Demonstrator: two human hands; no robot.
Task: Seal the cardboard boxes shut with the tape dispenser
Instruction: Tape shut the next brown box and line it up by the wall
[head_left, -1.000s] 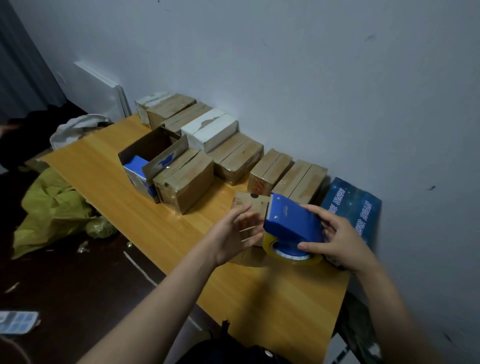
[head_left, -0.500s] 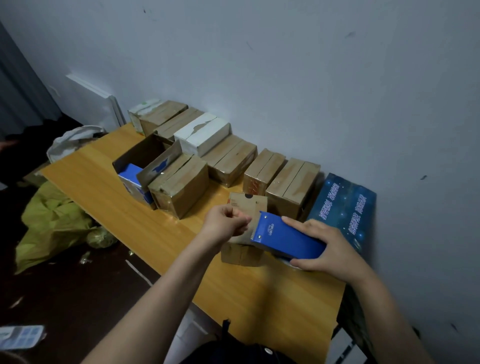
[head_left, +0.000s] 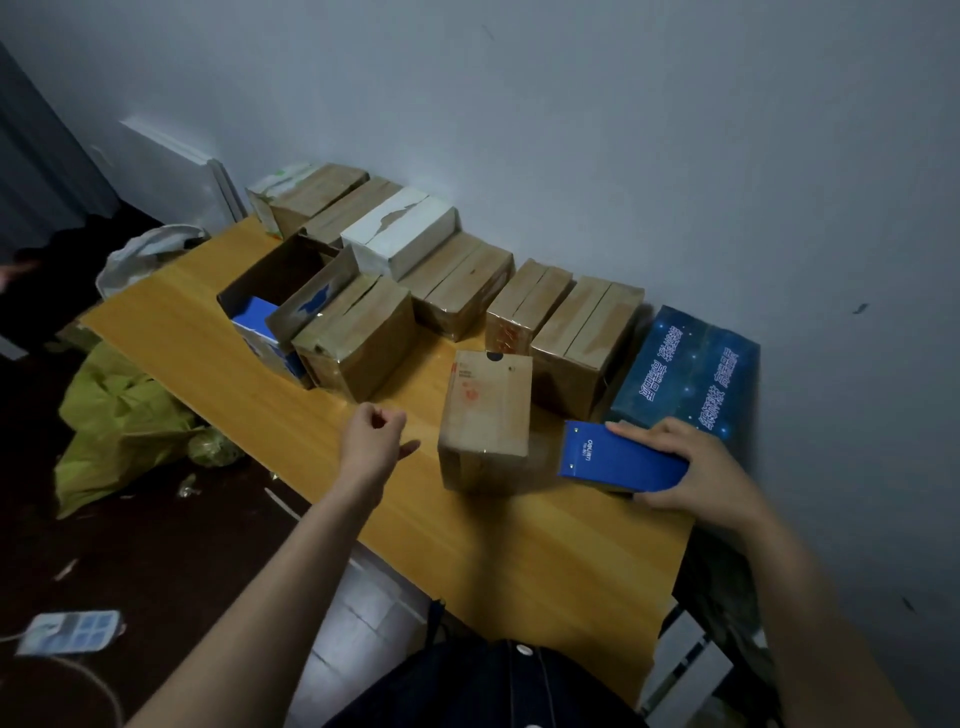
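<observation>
L hand (head_left: 371, 441): fingers curled, nothing seen in it, near box (head_left: 485, 415), not touching | R hand (head_left: 698, 467): grips blue tape dispenser (head_left: 618, 460), just right of box | desk (head_left: 519, 561) beneath.

We are in a plain room used as a makeshift packing corner, a home or small stockroom; we cannot tell which. A wooden tabletop (head_left: 208, 332) stands against a bare, scuffed pale wall (head_left: 623, 130), with a row of taped cardboard boxes (head_left: 457, 291) along it. On the dark floor (head_left: 130, 545) lie a crumpled yellow-green bag (head_left: 114, 415), scraps (head_left: 187, 486) and a power strip (head_left: 67, 631); white panels (head_left: 171, 176) lean in the corner.
</observation>
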